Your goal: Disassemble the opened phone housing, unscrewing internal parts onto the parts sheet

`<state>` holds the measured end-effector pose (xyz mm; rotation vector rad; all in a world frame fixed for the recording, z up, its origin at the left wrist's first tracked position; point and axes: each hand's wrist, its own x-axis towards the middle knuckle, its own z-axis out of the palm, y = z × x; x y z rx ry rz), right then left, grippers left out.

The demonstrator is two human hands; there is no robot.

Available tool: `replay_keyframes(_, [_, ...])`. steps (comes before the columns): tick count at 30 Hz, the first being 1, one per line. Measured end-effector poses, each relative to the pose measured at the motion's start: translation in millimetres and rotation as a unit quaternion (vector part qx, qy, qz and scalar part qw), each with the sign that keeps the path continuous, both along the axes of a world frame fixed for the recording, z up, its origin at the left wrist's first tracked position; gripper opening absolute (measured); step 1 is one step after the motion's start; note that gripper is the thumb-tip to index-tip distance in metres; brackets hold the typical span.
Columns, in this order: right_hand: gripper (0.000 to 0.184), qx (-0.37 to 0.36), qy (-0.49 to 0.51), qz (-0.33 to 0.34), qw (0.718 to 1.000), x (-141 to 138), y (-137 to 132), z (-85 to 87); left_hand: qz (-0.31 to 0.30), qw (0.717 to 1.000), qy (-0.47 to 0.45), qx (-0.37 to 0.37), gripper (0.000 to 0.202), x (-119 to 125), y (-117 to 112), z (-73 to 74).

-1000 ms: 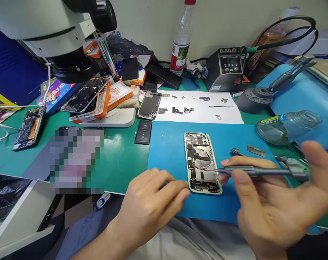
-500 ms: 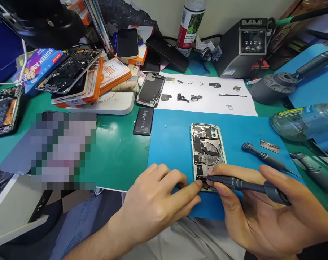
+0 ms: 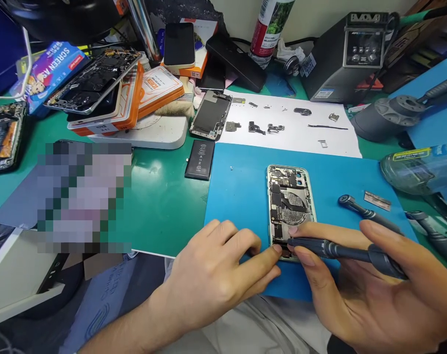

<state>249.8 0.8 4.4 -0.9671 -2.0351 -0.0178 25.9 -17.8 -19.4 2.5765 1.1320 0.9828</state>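
An opened phone housing [image 3: 290, 201] with exposed boards and a round coil lies on a blue mat [image 3: 238, 196]. My right hand [image 3: 359, 290] grips a dark screwdriver [image 3: 341, 251] between thumb and fingers, its tip at the housing's lower end. My left hand [image 3: 216, 270] rests on the mat with fingers curled, the index fingertip touching the housing's bottom left corner and holding nothing.
A second screwdriver [image 3: 371, 215] and a metal strip [image 3: 377, 200] lie right of the phone. Small parts sit on white paper [image 3: 330, 140] behind. A battery [image 3: 200, 160], a screen [image 3: 211, 114], stacked phones [image 3: 98, 88], a soldering station [image 3: 350, 54], a bottle [image 3: 271, 29] and a clear bottle [image 3: 422, 164] crowd the green desk.
My right hand brought the screwdriver tip from the phone's middle down to its lower end. My left index finger moved up against the bottom corner. My view dipped lower and closer.
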Motion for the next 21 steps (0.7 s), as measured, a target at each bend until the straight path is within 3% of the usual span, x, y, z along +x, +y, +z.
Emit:
replay_keyframes(12, [0.075,-0.028,0.054,-0.014,0.998,-2.4,1.8,-1.9,0.002,1.0,-0.009,-0.002,0.023,0.2,1.1,-1.1])
replay_keyframes(21, [0.074,-0.04,0.066,-0.06,0.995,-4.6,-1.8,-5.0,0.001,1.0,-0.009,0.001,0.022,0.5,0.0,-0.2])
